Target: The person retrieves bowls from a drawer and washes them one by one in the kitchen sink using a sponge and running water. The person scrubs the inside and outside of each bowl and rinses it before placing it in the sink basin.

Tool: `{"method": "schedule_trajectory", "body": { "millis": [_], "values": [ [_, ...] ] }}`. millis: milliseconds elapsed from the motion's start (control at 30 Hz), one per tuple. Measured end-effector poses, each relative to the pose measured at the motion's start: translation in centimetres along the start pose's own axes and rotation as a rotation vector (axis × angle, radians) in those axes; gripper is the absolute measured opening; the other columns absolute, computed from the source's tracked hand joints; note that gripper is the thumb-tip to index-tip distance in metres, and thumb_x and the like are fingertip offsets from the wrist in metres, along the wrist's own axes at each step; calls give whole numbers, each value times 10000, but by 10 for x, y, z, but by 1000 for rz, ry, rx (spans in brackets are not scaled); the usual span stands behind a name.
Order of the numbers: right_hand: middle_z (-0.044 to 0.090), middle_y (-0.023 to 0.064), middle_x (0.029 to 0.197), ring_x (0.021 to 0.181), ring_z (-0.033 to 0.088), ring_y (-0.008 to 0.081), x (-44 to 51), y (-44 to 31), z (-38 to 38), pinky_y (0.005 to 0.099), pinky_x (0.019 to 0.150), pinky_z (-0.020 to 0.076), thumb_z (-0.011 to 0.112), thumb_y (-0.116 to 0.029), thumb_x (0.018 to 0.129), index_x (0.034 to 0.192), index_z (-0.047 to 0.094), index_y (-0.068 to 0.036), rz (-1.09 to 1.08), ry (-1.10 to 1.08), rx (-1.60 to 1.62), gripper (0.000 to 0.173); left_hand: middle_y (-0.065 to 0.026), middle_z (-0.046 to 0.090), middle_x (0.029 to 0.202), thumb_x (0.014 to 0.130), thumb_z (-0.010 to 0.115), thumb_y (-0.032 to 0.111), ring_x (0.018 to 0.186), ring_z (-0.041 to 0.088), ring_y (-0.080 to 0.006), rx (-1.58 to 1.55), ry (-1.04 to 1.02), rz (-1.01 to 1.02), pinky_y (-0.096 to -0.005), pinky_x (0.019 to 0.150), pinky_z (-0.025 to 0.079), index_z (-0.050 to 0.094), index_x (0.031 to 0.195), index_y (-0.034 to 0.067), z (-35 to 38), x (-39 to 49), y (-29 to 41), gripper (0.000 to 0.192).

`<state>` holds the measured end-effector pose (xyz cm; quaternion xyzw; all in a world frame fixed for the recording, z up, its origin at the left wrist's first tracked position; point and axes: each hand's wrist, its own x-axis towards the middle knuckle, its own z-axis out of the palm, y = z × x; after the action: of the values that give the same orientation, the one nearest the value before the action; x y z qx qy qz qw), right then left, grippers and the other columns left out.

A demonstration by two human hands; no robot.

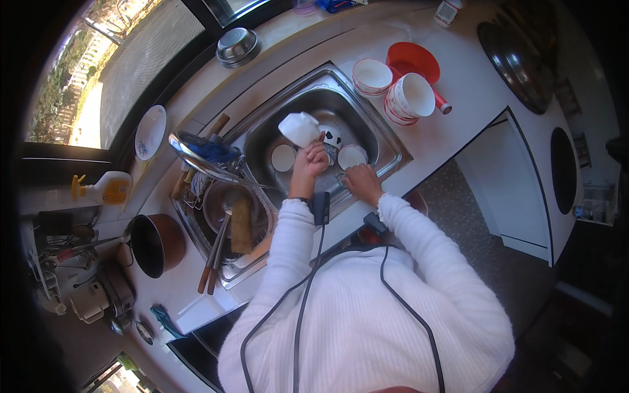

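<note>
My left hand (313,159) grips a white faceted bowl (299,127) and holds it tilted above the stainless-steel sink basin (265,118). Low at the basin's near side, my right hand (362,182) has its fingers curled on a small grey-green scouring pad (342,179), mostly covered by them. Just beyond these fingers sits a white bowl (352,156). A white cup with black patches (332,136) lies behind my left hand, partly hidden. Another pale round bowl (283,157) rests in the basin to the left.
Stacked red-rimmed bowls (412,96) and a red pan (414,61) stand right of the sink. The curved faucet (196,164) arches over the left side. Long-handled utensils (216,253) stick out from the second basin, near a brown pot (157,245). Cables trail from both wrists.
</note>
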<state>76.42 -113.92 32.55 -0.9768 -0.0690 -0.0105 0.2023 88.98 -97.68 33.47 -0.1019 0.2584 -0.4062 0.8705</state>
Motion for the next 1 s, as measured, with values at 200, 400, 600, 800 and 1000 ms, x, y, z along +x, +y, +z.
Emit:
{"method": "schedule_trajectory", "body": {
  "millis": [200, 400, 600, 800, 1000],
  "values": [
    [674, 112, 858, 866, 614, 284, -7, 11, 11, 423, 790, 443, 588, -310, 900, 917, 624, -72, -4, 76, -63, 241, 9, 419, 567, 930, 489, 141, 427, 381, -75, 1067, 316, 471, -217, 394, 284, 571, 1074, -3, 83, 99, -45, 219],
    [675, 113, 858, 857, 618, 273, -8, 14, 13, 410, 785, 458, 596, -321, 904, 897, 609, -68, 14, 138, 0, 253, -310, 645, 1038, 871, 500, 147, 994, 628, -461, 2139, 390, 1131, -501, 874, 484, 561, 1215, -12, 128, 161, -74, 384],
    [670, 114, 860, 863, 621, 268, -8, 16, 16, 398, 790, 465, 599, -314, 908, 891, 604, -73, 62, 135, 78, 242, -259, 683, 896, 905, 514, 226, 842, 683, -386, 2534, 574, 1061, -447, 779, 517, 507, 1274, -44, 130, 186, -78, 456],
    [668, 111, 855, 857, 617, 261, -7, 15, 12, 401, 780, 456, 600, -320, 903, 883, 609, -72, 58, 130, 72, 249, -141, 659, 640, 948, 505, 395, 634, 668, -260, 2041, 446, 916, -375, 665, 506, 396, 1368, -58, 110, 163, -52, 627],
    [665, 120, 851, 863, 609, 267, -5, 13, 9, 402, 781, 443, 601, -288, 888, 886, 631, -54, 61, 119, 116, 236, -164, 638, 1122, 821, 539, 86, 995, 632, -356, 2885, 104, 831, -457, 846, 497, 553, 1285, 142, -16, 112, -19, 467]
  ]
}}
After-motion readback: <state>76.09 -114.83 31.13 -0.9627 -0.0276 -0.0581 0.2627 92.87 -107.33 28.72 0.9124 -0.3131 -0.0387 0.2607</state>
